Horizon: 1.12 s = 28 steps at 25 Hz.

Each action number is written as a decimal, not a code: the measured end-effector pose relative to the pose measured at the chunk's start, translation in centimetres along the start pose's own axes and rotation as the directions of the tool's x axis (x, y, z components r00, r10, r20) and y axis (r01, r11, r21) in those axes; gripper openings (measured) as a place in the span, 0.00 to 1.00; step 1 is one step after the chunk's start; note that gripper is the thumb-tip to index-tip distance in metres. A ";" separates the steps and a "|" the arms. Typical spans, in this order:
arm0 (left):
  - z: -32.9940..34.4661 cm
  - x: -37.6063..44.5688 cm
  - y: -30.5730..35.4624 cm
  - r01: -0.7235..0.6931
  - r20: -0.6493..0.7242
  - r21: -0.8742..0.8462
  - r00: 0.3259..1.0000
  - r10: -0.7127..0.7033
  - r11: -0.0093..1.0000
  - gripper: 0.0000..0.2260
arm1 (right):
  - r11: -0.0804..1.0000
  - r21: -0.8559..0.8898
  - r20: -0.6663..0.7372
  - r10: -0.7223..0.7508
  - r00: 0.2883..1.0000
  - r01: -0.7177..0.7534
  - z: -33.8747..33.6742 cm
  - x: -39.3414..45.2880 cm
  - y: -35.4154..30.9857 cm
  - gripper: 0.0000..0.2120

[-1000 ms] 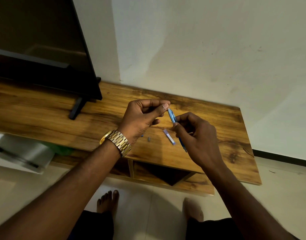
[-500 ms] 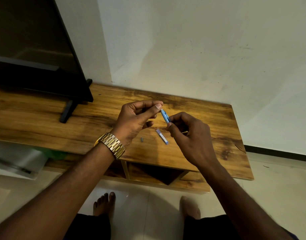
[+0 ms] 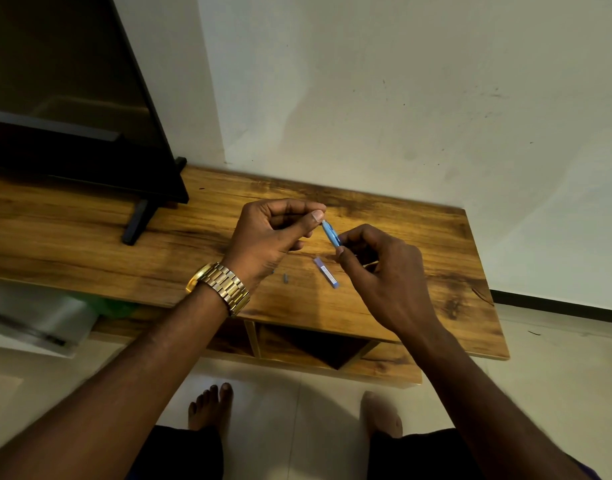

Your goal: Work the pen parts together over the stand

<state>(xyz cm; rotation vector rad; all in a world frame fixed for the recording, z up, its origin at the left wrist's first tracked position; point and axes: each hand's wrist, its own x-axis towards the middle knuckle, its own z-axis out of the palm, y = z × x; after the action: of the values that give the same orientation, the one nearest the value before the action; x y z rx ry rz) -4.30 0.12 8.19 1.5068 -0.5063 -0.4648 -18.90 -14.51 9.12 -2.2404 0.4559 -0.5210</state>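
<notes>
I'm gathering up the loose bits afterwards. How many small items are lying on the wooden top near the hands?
2: a pale purple tube lies below the right hand; a tiny grey piece lies beside the left hand. The hands may hide others.

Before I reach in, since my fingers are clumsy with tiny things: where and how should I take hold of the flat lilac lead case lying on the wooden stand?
Pinch the lead case across its two long edges near the middle, coming straight down from above. It lies flat on the wooden TV stand, slim and slanted, with bare wood either side; the right hand hovers close beside it, so the approach from the near-left side looks likely freer.
</notes>
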 end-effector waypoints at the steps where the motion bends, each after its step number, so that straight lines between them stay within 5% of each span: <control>1: 0.0 0.0 -0.1 -0.006 -0.002 0.007 1.000 0.006 1.000 0.08 | 1.000 0.009 -0.001 0.002 1.000 -0.002 0.0 0.0 0.0 0.06; 16: -0.6 0.5 -0.2 0.019 0.097 0.084 0.995 -0.027 0.996 0.09 | 0.999 0.028 0.038 0.033 0.999 -0.034 -0.5 0.0 0.2 0.05; 22: -0.8 0.2 -0.3 -0.250 0.068 0.440 0.967 0.246 0.862 0.07 | 0.966 0.190 0.089 0.159 0.983 -0.174 0.0 -0.3 -0.2 0.04; 28: -0.6 0.3 -0.4 -0.266 0.134 0.434 0.964 0.231 0.861 0.08 | 0.898 0.316 0.137 0.275 0.952 -0.305 -0.3 -0.3 -0.1 0.05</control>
<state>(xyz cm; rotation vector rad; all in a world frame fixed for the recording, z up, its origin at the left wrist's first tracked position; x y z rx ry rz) -3.70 0.41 7.76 1.8370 -0.9059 -0.2064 -19.25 -14.52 9.30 -1.8200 0.5960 -0.3120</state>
